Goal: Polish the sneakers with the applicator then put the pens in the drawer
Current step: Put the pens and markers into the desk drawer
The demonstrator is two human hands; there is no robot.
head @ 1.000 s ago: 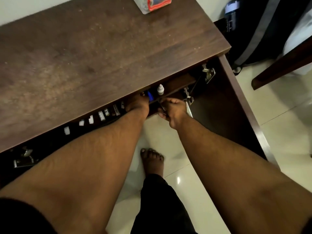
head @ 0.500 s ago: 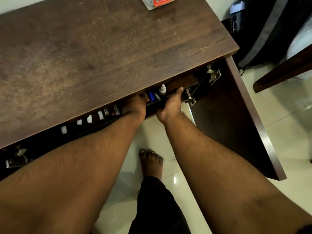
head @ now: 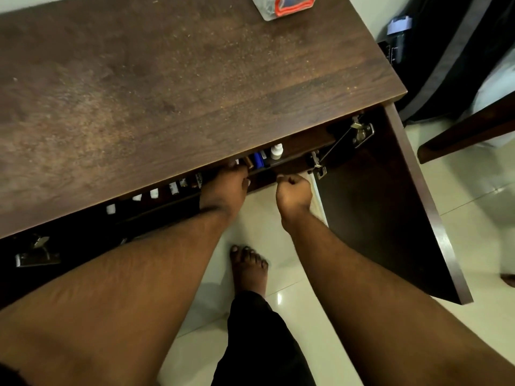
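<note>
The drawer [head: 289,163] under the dark wooden desktop [head: 195,79] stands a narrow gap open. In that gap show the ends of several pens [head: 174,188], a blue item [head: 259,160] and a small white bottle [head: 276,151]. My left hand [head: 225,188] lies on the drawer's front edge, fingers reaching forward into the gap with their tips partly hidden. My right hand [head: 294,190] hangs just below the drawer front, fingers curled, holding nothing that I can see. No sneakers or applicator are in view.
A clear plastic box with a red rim [head: 281,5] sits at the desk's far edge. The desk's side panel [head: 390,218] rises on the right, with a metal bracket [head: 362,132] near its top. My bare foot [head: 248,271] stands on the tiled floor. A dark bag [head: 446,51] and a wooden chair part [head: 473,129] are at the right.
My right hand has let go of the drawer's front edge and dropped back into a fist. My left hand stays at the drawer edge. The view has shifted slightly.
</note>
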